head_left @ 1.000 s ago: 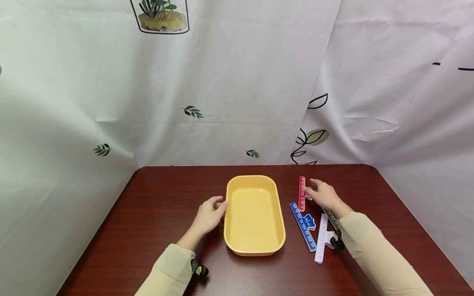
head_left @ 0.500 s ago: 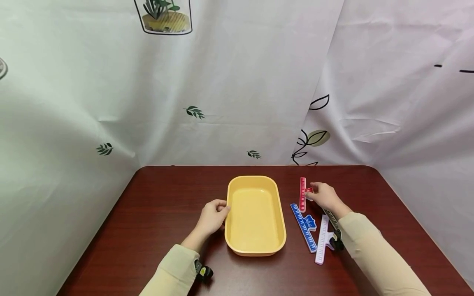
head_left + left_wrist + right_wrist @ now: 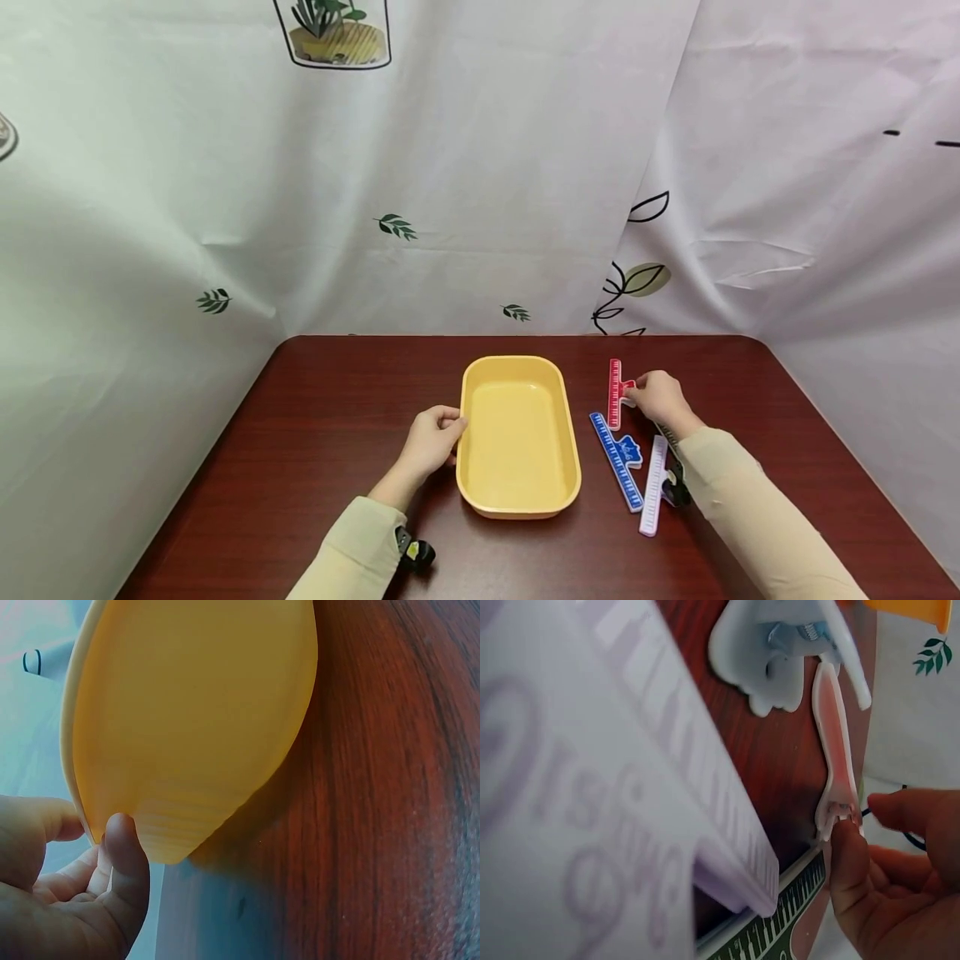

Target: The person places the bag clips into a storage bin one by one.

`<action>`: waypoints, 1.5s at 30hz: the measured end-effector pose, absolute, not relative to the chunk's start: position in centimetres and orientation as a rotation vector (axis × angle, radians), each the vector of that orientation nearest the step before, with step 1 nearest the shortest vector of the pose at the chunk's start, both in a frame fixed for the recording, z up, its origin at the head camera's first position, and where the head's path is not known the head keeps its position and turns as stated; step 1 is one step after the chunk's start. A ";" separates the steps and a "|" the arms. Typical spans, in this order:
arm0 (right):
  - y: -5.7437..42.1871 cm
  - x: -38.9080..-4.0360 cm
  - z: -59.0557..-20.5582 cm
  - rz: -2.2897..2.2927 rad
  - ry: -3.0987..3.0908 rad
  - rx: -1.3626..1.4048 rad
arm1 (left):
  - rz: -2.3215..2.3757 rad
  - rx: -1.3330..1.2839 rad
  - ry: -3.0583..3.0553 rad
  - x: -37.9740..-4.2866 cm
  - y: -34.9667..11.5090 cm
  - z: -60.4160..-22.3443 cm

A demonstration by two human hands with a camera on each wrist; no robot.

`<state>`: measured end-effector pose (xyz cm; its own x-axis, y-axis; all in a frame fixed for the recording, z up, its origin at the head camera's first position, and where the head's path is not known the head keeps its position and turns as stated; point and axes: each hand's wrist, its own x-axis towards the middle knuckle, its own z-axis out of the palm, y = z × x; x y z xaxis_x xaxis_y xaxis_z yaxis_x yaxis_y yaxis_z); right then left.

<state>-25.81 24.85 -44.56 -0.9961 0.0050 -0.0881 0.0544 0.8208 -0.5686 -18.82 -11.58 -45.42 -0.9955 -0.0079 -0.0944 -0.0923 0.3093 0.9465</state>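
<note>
A yellow tray (image 3: pixel 517 450) stands mid-table, and my left hand (image 3: pixel 431 442) pinches its left rim. In the left wrist view, the thumb (image 3: pixel 124 855) and fingers lie on either side of the tray wall. At the right, my right hand (image 3: pixel 660 400) has thumb and fingertips at the handle of a red clip (image 3: pixel 615 396) with a piano-key pattern. The clip lies on the table, its handle partly hidden by the fingers. Nearer me are a blue clip (image 3: pixel 618 462) and a pale lilac clip (image 3: pixel 652 487).
A dark clip (image 3: pixel 791 911) lies beneath the right wrist, mostly hidden in the head view. The brown table (image 3: pixel 360 400) meets white patterned cloth (image 3: pixel 480 167) behind and at the sides.
My left hand has closed its fingers on the tray rim. The right hand's thumb and fingers have come together at the red clip's handle. The clips and tray have hardly moved.
</note>
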 end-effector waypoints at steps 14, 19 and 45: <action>24.5 -25.7 -44.4 -1.225 2.679 0.344 | 1.801 -0.085 2.482 -18.8 -11.6 -45.4; 24.2 -25.7 -44.4 -1.222 2.683 0.367 | 1.806 -0.087 2.477 -18.7 -11.6 -45.5; 24.1 -25.1 -43.8 -1.520 2.450 0.412 | 1.813 -0.093 2.449 -18.8 -11.6 -45.5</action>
<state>-25.13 24.11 -43.77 -0.9344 0.1163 -0.3366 0.3532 0.4227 -0.8346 -18.80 -11.62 -45.48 -0.9938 0.0066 -0.1107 -0.1040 0.2921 0.9507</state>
